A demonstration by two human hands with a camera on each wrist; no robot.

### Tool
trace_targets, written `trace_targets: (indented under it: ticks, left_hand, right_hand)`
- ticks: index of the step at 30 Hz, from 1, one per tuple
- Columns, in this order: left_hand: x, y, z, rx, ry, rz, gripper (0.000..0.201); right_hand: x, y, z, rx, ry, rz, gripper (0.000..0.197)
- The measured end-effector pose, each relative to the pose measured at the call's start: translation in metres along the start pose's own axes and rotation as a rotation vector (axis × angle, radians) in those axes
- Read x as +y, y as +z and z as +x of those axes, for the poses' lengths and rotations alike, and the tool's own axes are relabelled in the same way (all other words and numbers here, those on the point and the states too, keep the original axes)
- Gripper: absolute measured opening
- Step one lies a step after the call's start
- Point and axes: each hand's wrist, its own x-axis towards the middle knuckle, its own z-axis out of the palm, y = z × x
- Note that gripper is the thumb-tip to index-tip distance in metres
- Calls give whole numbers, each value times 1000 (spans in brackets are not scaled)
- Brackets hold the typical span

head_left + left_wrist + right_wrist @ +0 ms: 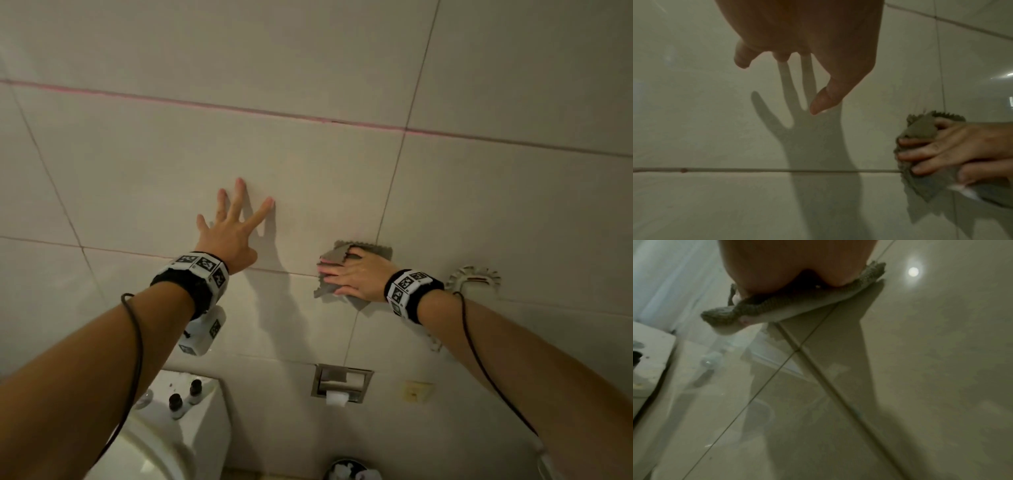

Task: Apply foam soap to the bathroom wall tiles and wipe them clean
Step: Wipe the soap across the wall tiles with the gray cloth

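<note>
Ideally the right hand (356, 275), fingers flat on the grey cloth (371, 249), wipes the wall tiles (154, 171) in overlapping strokes while the spread, empty left hand (231, 233) braces.

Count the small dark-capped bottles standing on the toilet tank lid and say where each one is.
2. One bottle stands nearer the front of the tank lid, the other bottle just behind it, closer to the wall. The left arm may hide more.
</note>
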Motion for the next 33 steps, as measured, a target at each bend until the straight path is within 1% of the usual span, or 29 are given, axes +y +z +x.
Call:
trace_targets:
  ticks: [1,3,7,9,10,13,15,16,17,18,19,20,22,23,24,25,27,29,30,31,33]
  left_hand:
    - [6,-1,0,-11,-2,-10,109]
    - [15,-4,-1,-32,-14,-34,109]
    - [22,-10,-2,-48,-25,-75,107]
    - [21,-12,-3,-50,-27,-93,106]
    - [20,-11,-3,-57,-31,-101,105]
    - [17,-5,-7,-115,-33,-112,104]
    - [13,2,-11,-164,-15,-134,103]
    - [10,5,-14,-182,-2,-151,103]
    - [8,6,-17,-192,10,-171,103]
    - [7,8,-20,-189,20,-190,103]
    - [6,10,-22,-173,30,-210,102]
    - [6,11,-26,-149,43,-234,101]
    - [9,16,-36,-101,73,-310,97]
    - [12,19,-43,-83,84,-358,95]
    - [15,23,-51,-69,91,-413,93]
    - [19,28,-59,-49,104,-470,90]
    - [28,39,-77,-7,132,-582,82]
    - [42,49,-95,10,133,-677,72]
    - [49,53,-103,-6,114,-729,69]
    - [58,56,-111,-32,81,-801,65]
    - [74,61,-124,-69,1,-1018,56]
  right_hand:
    - [7,-4,-7,15,-6,41,49]
    - [20,-9,-23,108,14,36,50]
    - [48,-45,-37,373,157,61,53]
    - [59,-61,-35,477,204,106,56]
    - [61,-66,-31,507,233,158,56]
    - [50,-68,-19,530,307,337,56]
    - [31,-56,-8,454,318,456,57]
    - [19,-47,-3,374,332,530,58]
    - [7,-36,1,301,359,618,59]
    - [-6,-28,4,263,416,726,60]
    - [-20,-21,4,281,493,859,59]
    - [-35,-22,2,334,580,1007,53]
    - [-64,-24,-3,485,741,1325,35]
    - [-76,-24,-6,570,808,1497,32]
    - [-88,-27,-10,653,858,1669,35]
    - [-98,-31,-14,745,884,1847,41]
    - [-113,-40,-21,870,924,2225,50]
    - [-125,-48,-32,880,973,2493,49]
    - [-131,-51,-37,868,989,2562,48]
    - [-137,-52,-41,888,991,2613,49]
    - [-148,-57,-50,929,958,2678,52]
